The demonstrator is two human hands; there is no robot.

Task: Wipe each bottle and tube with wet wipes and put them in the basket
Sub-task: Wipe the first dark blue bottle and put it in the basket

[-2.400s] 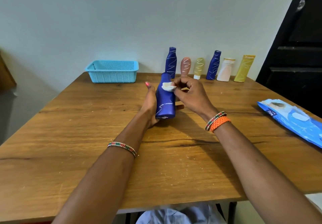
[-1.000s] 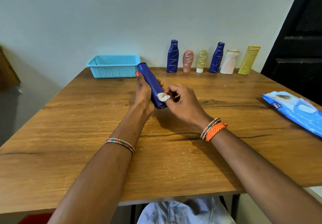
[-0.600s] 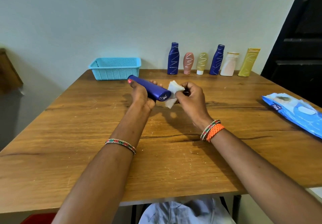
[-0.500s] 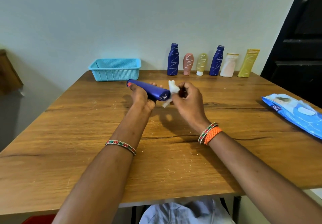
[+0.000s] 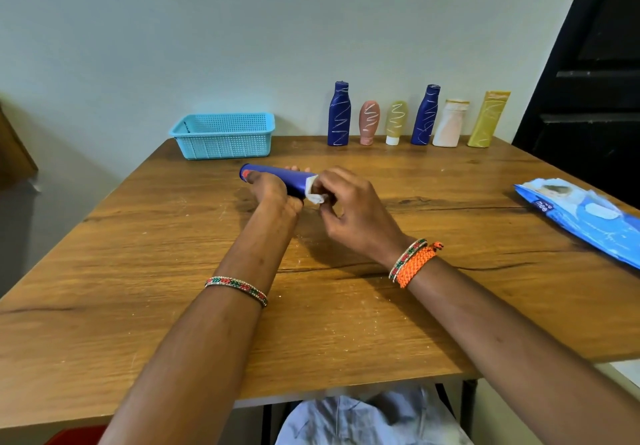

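Left hand grips a dark blue bottle around its middle, fingers curled over the body; bottle lies roughly horizontal above the table, one end pointing left toward the basket, the other toward the right hand. Right hand pinches a small crumpled white wet wipe between thumb and fingertips, wipe pressed against the right-hand end of the held bottle. Both hands meet over the table's middle, raised off the wood. Light blue mesh basket stands at the far left of the table near the wall; nothing visible inside from this angle. Along the far edge, upright in a row, left to right: tall blue bottle, pink tube, pale yellow tube on a white cap, second blue bottle, white bottle, mustard-yellow tube. All six carry pale scribbled marks or smears. Blue wet-wipe pack lies flat at the right edge, well apart from the hands. Beaded bangle on each wrist; orange braided band on the right wrist.
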